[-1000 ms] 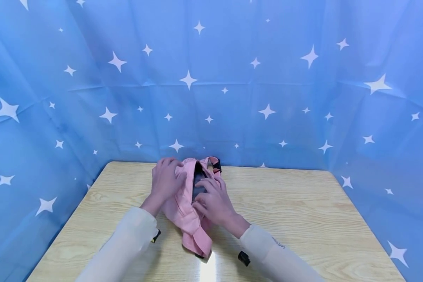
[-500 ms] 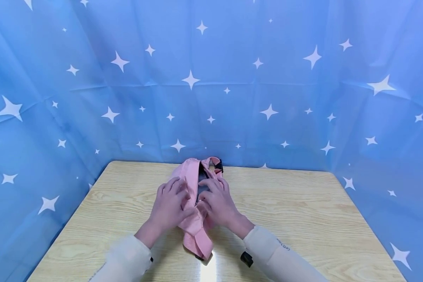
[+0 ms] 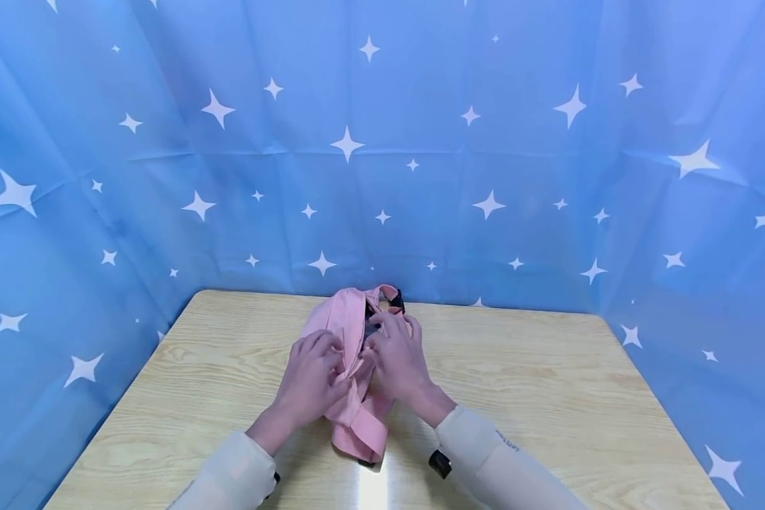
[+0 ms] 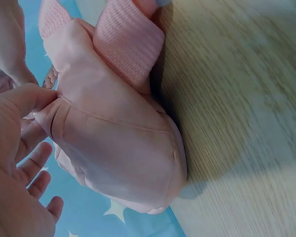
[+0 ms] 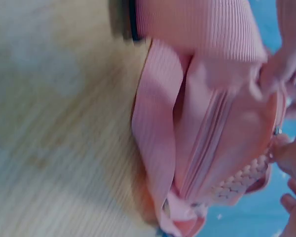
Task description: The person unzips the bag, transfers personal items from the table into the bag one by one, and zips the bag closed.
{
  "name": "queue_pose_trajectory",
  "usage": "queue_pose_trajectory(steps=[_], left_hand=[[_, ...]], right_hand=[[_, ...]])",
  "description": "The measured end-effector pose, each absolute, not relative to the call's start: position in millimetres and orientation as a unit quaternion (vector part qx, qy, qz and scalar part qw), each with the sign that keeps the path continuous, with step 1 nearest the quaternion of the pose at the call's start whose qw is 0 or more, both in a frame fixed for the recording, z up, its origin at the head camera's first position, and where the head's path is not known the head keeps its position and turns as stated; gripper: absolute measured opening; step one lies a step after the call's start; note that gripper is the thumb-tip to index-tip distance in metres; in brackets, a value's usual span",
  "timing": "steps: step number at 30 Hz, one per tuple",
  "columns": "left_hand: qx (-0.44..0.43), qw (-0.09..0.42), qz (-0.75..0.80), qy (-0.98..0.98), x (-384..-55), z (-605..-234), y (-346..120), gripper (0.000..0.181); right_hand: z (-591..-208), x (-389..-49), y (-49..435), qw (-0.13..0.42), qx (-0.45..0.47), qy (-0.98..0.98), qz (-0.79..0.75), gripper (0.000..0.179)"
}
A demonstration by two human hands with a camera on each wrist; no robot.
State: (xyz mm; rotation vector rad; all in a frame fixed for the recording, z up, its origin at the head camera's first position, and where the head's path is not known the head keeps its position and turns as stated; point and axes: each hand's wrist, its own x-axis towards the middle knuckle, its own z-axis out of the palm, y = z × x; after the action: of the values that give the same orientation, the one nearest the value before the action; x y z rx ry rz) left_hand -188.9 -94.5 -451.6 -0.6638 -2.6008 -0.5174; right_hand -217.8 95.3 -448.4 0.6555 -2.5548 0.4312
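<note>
A pink fabric waist bag (image 3: 350, 312) lies on the table with its zipped mouth partly open, a dark lining showing inside. My left hand (image 3: 309, 379) pinches the bag's fabric near the close end of the opening. In the left wrist view, thumb and forefinger squeeze a fold of it, the other fingers loosely bent. Across the opening, my right hand (image 3: 398, 361) pinches the bag's edge beside a small metal zip pull (image 5: 277, 131); the fingertips partly hide what they hold. A braided strip (image 5: 241, 177) runs along that side.
The wide pink strap (image 3: 360, 432) hangs towards me at the bag's near end. A black buckle (image 3: 396, 302) sits at its far end. The wooden table (image 3: 516, 397) meets a blue star-patterned curtain (image 3: 421, 106) behind.
My left hand has come down from the bag's far left side to the near end of the opening and pinches fabric there. The opening looks narrower; my right hand has stayed close by.
</note>
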Motion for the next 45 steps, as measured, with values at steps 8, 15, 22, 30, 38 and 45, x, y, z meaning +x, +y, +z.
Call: queue_pose_trajectory(steps=[8, 15, 22, 30, 38, 45], left_hand=[[-0.262, 0.17, -0.189, -0.931, -187.8, -451.8, -92.4, 0.025], [-0.274, 0.146, -0.201, -0.929, -190.2, -445.3, -94.2, 0.03], [-0.245, 0.17, -0.19, -0.936, -198.1, -438.8, -89.5, 0.028], [-0.216, 0.212, -0.075, -0.95, -223.8, -433.8, -57.2, 0.041], [-0.212, 0.204, -0.148, -0.944, -222.1, -432.2, -56.9, 0.034], [-0.225, 0.129, -0.181, -0.949, -212.0, -425.7, -65.6, 0.031]], right_hand=[[-453.4, -241.1, 109.9, 0.255, 0.177, -0.936, 0.167, 0.012], [-452.8, -251.2, 113.3, 0.249, 0.159, -0.942, 0.161, 0.011], [-452.3, -251.7, 115.1, 0.227, 0.165, -0.943, 0.176, 0.013], [-444.3, -248.5, 115.7, 0.2, 0.189, -0.945, 0.174, 0.013], [-438.3, -241.8, 118.5, 0.216, 0.202, -0.94, 0.172, 0.014], [-441.6, -250.2, 131.4, 0.209, 0.144, -0.951, 0.176, 0.01]])
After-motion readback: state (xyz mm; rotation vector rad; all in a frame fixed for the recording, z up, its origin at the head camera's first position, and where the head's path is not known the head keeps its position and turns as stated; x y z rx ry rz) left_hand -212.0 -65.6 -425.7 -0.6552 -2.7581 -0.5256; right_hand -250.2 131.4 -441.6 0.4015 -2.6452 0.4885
